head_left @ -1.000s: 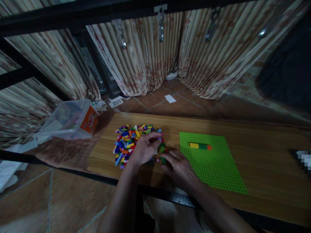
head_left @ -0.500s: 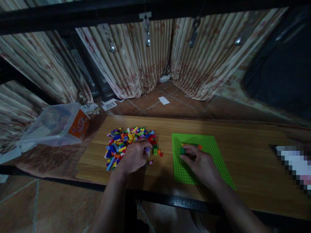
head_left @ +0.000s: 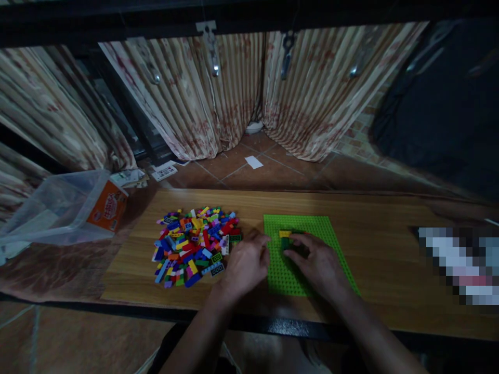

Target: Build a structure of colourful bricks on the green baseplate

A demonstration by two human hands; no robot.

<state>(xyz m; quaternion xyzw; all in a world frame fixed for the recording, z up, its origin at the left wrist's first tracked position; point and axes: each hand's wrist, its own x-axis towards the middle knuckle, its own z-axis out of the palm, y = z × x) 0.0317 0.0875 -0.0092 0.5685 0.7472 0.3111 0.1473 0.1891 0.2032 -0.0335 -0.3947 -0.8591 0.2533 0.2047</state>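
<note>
My right hand (head_left: 317,262) rests over the green baseplate (head_left: 307,222), its thumb and fingers curled round the right end of a dark green brick (head_left: 285,243). Just behind that brick sits a yellow brick (head_left: 285,234); my fingers cover whatever lies further right. Close to the plate's left edge is my left hand (head_left: 247,262), fingertips pinched together, and whatever they hold is hidden. On the table to its left spreads a heap of mixed toy bricks (head_left: 191,246). A dark green brick (head_left: 235,238) and a whitish one (head_left: 225,244) lie nearest that hand.
A clear plastic bin (head_left: 62,202) with an orange label stands beyond the left end of the wooden table (head_left: 390,249). At the right lies a blurred-out item (head_left: 460,265). Striped curtains (head_left: 187,98) hang behind, and a white paper (head_left: 253,162) lies on the floor.
My left hand has left the brick heap and moved right to the baseplate's edge. My right hand stays over the plate at the green brick. The whole view has shifted somewhat.
</note>
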